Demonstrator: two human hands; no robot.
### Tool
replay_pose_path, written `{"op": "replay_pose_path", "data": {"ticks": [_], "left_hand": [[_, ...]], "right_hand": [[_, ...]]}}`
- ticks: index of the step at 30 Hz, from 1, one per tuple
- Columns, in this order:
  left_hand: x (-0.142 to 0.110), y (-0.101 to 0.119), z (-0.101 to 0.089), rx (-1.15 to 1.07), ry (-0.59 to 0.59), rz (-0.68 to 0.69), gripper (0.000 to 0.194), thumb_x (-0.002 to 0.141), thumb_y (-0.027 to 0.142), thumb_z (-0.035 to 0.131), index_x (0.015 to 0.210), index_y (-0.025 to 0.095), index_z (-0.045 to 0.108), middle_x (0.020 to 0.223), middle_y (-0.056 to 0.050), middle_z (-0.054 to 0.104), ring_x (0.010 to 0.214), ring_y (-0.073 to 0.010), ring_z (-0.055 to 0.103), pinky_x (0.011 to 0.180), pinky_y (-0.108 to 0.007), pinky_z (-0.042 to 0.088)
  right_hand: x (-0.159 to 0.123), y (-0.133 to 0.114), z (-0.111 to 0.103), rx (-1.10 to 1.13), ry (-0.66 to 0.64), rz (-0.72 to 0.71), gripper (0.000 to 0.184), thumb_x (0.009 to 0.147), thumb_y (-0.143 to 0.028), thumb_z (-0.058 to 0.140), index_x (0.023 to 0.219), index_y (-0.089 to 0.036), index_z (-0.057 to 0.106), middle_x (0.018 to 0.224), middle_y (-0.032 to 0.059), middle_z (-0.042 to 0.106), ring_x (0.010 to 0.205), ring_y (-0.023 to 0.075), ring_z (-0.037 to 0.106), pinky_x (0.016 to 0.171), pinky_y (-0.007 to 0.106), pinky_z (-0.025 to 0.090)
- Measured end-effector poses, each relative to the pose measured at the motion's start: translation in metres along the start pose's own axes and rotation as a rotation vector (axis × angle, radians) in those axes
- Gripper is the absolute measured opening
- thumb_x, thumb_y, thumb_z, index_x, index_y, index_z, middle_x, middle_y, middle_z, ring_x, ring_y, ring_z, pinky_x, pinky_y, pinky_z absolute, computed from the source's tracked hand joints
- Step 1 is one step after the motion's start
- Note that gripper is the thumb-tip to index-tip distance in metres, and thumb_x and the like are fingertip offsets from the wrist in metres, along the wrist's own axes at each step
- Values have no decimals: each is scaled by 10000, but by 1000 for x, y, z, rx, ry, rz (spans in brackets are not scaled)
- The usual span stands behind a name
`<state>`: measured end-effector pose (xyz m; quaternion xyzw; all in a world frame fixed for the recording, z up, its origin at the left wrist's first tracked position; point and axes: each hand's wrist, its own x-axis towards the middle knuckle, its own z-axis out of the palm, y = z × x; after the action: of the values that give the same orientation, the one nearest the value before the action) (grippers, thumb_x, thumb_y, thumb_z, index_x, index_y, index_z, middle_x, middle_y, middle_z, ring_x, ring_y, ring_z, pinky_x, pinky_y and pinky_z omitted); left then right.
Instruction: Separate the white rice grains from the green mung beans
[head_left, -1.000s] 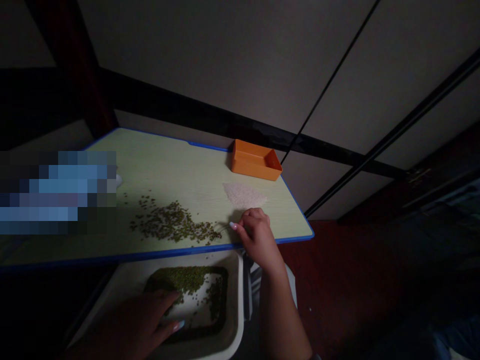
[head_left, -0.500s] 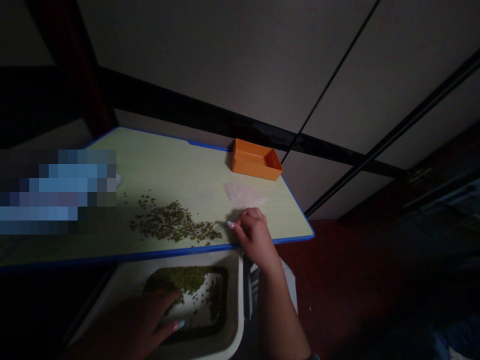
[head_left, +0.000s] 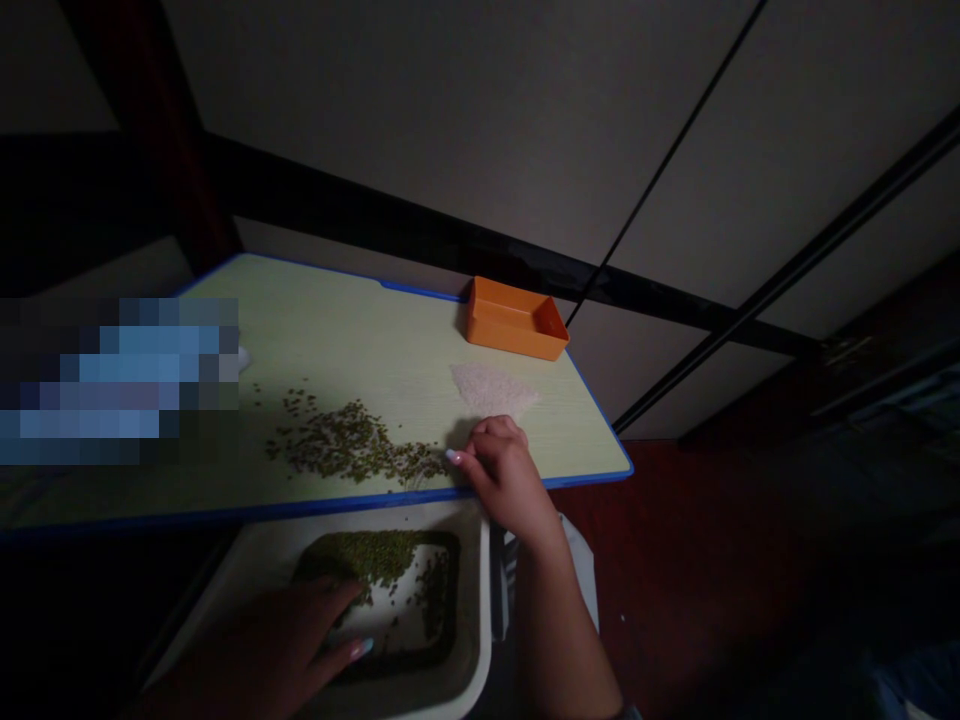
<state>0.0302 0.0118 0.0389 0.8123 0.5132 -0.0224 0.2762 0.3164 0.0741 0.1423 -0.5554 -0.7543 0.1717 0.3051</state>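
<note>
My right hand (head_left: 501, 475) rests on the pale board (head_left: 360, 310) near its blue front edge, fingers curled and thumb pointing left. A thin, faint tweezer-like tool (head_left: 429, 471) reaches from its fingertips towards the scattered green and brownish bits (head_left: 345, 442), which look like small beans or peppercorns. Just beyond the knuckles lies a heap of white grains (head_left: 491, 386), like rice. In the white tray (head_left: 480, 640) below, my left hand (head_left: 300, 630) is over more green bits (head_left: 375, 552), thumb and forefinger apart; its other fingers are hidden in shadow.
An orange open box (head_left: 517, 335) stands at the board's far right edge, against the pale cabinet panels (head_left: 450, 130). A blurred-out bluish patch (head_left: 135, 370) covers the board's left part. Dark red floor (head_left: 645, 560) lies to the right.
My right hand has shifted slightly left, bringing the thin tool down and left among the bits. The left hand stays over the tray. The whole view has moved slightly.
</note>
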Motion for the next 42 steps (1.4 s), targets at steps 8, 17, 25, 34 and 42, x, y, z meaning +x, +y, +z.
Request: {"op": "replay_pose_path", "data": {"ticks": [8,17,25,34,42], "left_hand": [[-1,1,3,32,-16,-4,499,963,445,668,1394,291,869,1478,-135,874,1383,-405,822,1195,-514,651],[-1,-3,10,-17,23,9,486,941,423,702,1381,308,874,1413,-130,903,1332,-406,847,1154,-519,672],[-3,-4,10,-33,55,18,404,939,444,737,1293,336,900,1368,-104,922,1290,-390,866,1136,-490,679],[-3,-4,10,-42,54,14,419,944,465,705,1303,340,882,1395,-98,913,1282,-372,866,1133,-480,671],[-3,4,2,-26,-8,-6,440,957,439,675,1320,301,880,1387,-119,910,1309,-398,851,1136,-507,666]], "right_hand": [[-1,2,2,-1,57,24,288,1048,-194,801,798,-238,664,994,64,728,1089,286,624,989,428,438],[7,-3,10,-65,74,34,290,1049,-202,799,794,-235,665,1013,77,742,1087,291,615,976,440,424],[14,-7,10,-25,26,23,260,1038,-171,823,816,-232,701,1008,60,742,1117,284,625,998,429,437],[11,-6,8,-18,5,9,240,1044,-179,812,830,-237,720,1021,59,739,1120,285,620,1000,429,435],[10,-11,6,-5,-25,-10,245,1045,-190,825,830,-234,718,1009,57,736,1112,279,624,1006,426,444]]}}
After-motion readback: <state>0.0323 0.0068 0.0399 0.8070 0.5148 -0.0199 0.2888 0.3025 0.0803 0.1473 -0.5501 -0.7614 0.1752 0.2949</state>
